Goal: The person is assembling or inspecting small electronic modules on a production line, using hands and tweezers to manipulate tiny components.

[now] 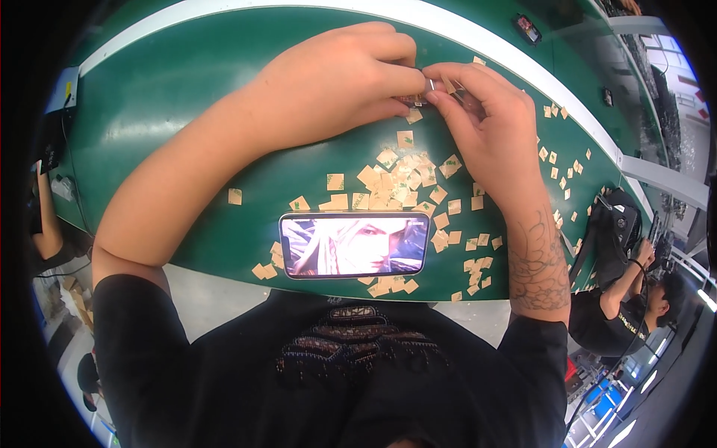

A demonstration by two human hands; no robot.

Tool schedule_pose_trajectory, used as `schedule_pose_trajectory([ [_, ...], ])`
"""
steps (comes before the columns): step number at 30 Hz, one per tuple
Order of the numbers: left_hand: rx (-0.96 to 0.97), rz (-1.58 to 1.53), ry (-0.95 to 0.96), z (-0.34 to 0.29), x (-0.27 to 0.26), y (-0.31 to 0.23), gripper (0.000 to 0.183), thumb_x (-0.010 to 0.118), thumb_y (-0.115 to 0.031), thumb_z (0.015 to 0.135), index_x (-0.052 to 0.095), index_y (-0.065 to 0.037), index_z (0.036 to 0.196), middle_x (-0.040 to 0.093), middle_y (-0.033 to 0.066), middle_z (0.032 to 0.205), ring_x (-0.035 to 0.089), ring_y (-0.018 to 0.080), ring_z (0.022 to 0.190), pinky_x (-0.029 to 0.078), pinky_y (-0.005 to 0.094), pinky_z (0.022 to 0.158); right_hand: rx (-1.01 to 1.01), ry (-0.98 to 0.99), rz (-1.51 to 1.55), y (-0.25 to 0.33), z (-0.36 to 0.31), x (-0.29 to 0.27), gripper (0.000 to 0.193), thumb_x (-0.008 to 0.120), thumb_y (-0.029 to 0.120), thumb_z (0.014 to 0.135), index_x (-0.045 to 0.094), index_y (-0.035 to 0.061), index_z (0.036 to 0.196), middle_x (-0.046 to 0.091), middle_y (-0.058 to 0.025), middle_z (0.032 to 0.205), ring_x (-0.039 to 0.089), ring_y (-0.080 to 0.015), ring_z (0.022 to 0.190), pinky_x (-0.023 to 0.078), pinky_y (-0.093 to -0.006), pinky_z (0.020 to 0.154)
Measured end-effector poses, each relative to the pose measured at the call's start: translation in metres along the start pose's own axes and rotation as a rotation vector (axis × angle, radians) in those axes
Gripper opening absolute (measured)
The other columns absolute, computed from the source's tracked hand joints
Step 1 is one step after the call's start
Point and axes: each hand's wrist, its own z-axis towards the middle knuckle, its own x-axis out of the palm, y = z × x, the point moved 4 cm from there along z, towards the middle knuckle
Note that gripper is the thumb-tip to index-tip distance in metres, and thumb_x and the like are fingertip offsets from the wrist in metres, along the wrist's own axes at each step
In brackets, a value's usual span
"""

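Observation:
My left hand (366, 78) and my right hand (489, 108) meet over the far middle of the green table (175, 112). Their fingers are closed around a small part with a shiny metallic edge (430, 85), mostly hidden by the fingertips, so its kind cannot be made out. A tan bit shows between the right fingers. Just below the left fingertips lies a tan square piece (414, 116) with green marks. Many more like it form a loose pile (396, 179) nearer to me.
A phone (355, 245) with a lit picture lies flat near the front edge. Tan squares are scattered around it and to the right. A black bag (616, 224) sits at the right, beside a co-worker (624, 313). Another person's arm (48, 213) shows at far left.

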Motion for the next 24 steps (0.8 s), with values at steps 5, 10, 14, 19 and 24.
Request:
schedule_pose_trajectory([
  [5,-0.087,-0.133,-0.013,0.001,0.000,0.003,0.041,0.086,-0.006,0.077,0.068,-0.006,0.113,0.067,0.0096,0.104,0.065,0.0319,0.096,0.055,0.0413,0.084,0.097,-0.061,0.201,-0.017,-0.007,0.009,0.020,0.078,0.003,0.090,0.075,0.0005,0.109,0.073,-0.0122,0.092,0.074,-0.0232,0.081,0.058,-0.0322,0.072],
  [10,-0.098,-0.116,-0.017,-0.001,0.001,0.002,0.047,0.086,-0.006,0.078,0.064,-0.007,0.119,0.068,0.0113,0.107,0.065,0.0336,0.099,0.055,0.0422,0.085,0.128,-0.078,0.236,-0.024,-0.009,0.012,0.020,0.080,0.005,0.089,0.077,-0.0013,0.108,0.074,-0.0118,0.092,0.074,-0.0207,0.080,0.058,-0.0315,0.071],
  [14,-0.089,-0.123,-0.032,-0.001,0.001,0.001,0.046,0.086,-0.006,0.078,0.064,-0.006,0.119,0.068,0.0121,0.108,0.066,0.0345,0.100,0.055,0.0426,0.085,0.152,-0.078,0.181,-0.016,-0.008,0.010,0.020,0.080,0.004,0.087,0.078,-0.0006,0.106,0.074,-0.0129,0.089,0.073,-0.0231,0.078,0.058,-0.0316,0.071],
  [19,-0.091,-0.122,-0.033,-0.001,0.000,0.001,0.047,0.086,-0.006,0.078,0.063,-0.006,0.119,0.068,0.0123,0.108,0.065,0.0350,0.100,0.055,0.0429,0.086,0.170,-0.077,0.109,-0.011,-0.007,0.010,0.019,0.080,0.005,0.086,0.078,0.0001,0.104,0.073,-0.0133,0.087,0.072,-0.0252,0.075,0.057,-0.0329,0.068],
  [24,-0.118,-0.127,-0.003,0.000,0.000,-0.002,0.047,0.086,-0.006,0.078,0.063,-0.006,0.118,0.067,0.0123,0.107,0.065,0.0346,0.099,0.055,0.0430,0.085,0.127,-0.124,0.070,-0.002,-0.006,0.013,0.015,0.079,0.005,0.087,0.077,-0.0001,0.101,0.073,-0.0135,0.087,0.071,-0.0273,0.074,0.056,-0.0343,0.068],
])
